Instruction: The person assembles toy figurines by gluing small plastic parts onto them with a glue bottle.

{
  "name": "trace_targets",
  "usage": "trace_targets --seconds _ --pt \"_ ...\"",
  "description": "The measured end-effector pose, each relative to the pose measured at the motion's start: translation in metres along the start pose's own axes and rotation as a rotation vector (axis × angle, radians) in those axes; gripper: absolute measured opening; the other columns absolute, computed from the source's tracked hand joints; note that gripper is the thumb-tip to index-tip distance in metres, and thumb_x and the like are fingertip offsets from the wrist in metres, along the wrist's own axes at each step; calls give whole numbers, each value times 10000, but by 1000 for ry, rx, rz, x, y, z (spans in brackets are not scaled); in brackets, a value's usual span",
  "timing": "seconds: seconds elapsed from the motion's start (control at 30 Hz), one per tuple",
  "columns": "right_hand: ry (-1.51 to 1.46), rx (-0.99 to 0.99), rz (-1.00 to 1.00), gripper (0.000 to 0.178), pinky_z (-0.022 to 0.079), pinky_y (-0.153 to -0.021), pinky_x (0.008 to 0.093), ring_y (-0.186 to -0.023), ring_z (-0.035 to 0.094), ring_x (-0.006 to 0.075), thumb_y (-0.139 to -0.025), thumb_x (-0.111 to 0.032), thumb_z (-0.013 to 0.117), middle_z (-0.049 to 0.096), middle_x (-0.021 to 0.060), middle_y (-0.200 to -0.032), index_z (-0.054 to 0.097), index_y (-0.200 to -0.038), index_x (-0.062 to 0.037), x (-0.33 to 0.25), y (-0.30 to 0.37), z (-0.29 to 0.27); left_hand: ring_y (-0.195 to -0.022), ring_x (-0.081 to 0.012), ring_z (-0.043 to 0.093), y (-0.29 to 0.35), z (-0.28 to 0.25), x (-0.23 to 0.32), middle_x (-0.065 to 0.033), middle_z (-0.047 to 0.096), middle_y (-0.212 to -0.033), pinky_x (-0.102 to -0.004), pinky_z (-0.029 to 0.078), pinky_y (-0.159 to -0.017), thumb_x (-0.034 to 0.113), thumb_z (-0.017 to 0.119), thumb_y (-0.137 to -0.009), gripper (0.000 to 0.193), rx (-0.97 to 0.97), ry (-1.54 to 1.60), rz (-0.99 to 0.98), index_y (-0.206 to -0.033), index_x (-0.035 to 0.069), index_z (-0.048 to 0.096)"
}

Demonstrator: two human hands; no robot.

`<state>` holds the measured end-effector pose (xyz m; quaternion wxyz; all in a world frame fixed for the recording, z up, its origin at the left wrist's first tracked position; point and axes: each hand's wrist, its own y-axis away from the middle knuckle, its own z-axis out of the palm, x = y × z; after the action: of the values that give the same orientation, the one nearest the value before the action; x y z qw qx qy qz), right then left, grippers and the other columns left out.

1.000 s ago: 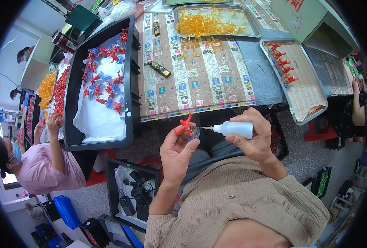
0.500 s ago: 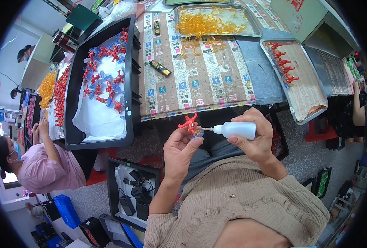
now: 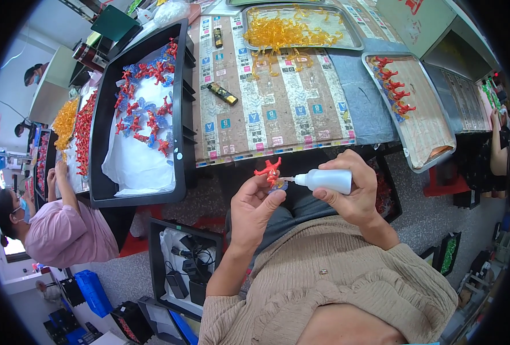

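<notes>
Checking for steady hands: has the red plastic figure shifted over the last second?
Yes. The red figure in the left hand rose slightly toward the table edge.

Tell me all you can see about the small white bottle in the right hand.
The white squeeze bottle looks like soft, matte plastic, with a tapered nozzle. It lies about level, nozzle toward the person's left, gripped by the right hand. Its tip meets the small red figure held in the left hand, before the table edge.
</notes>
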<state>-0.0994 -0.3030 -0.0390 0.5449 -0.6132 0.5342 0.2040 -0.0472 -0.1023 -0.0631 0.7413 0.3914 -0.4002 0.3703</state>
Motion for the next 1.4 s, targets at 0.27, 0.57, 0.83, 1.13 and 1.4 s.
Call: trace_targets --seconds 0.27,0.57,0.83,1.13,1.4 --pt "-28 45 20 389 449 -648 285 -737 569 171 -687 -200 842 655 91 -850 645 -968 -16 -2 1 -1 -814 -85 572 -6 -2 -3 -16 564 -911 -213 478 -707 57 748 -794 310 59 -297 230 -1062 -30 618" --pt "26 60 -21 393 454 -645 282 -740 574 180 -689 -184 841 650 98 -856 642 -983 -17 2 1 3 -677 -144 524 -4 4 6 -76 520 -846 -271 444 -582 85 805 -681 391 189 -986 517 -1014 -41 643" --pt "70 20 -22 397 471 -645 292 -755 590 193 -688 -178 839 650 106 -873 638 -993 -22 3 1 4 -730 -240 537 -3 5 1 -112 515 -829 -331 454 -630 64 785 -673 375 184 -1084 588 -995 -53 632" --pt "76 79 -2 376 476 -670 283 -757 599 190 -693 -165 838 641 97 -863 637 -975 -21 8 -2 6 -703 -223 539 -6 0 1 -111 514 -825 -312 458 -609 39 779 -670 370 210 -1096 638 -997 -56 632" --pt "-124 126 229 356 486 -728 267 -844 605 147 -735 -113 789 617 78 -930 594 -1018 -22 43 -47 32 -739 -114 547 -4 -11 3 -59 519 -899 -218 453 -638 -13 729 -760 318 152 -740 534 -1055 -54 620"
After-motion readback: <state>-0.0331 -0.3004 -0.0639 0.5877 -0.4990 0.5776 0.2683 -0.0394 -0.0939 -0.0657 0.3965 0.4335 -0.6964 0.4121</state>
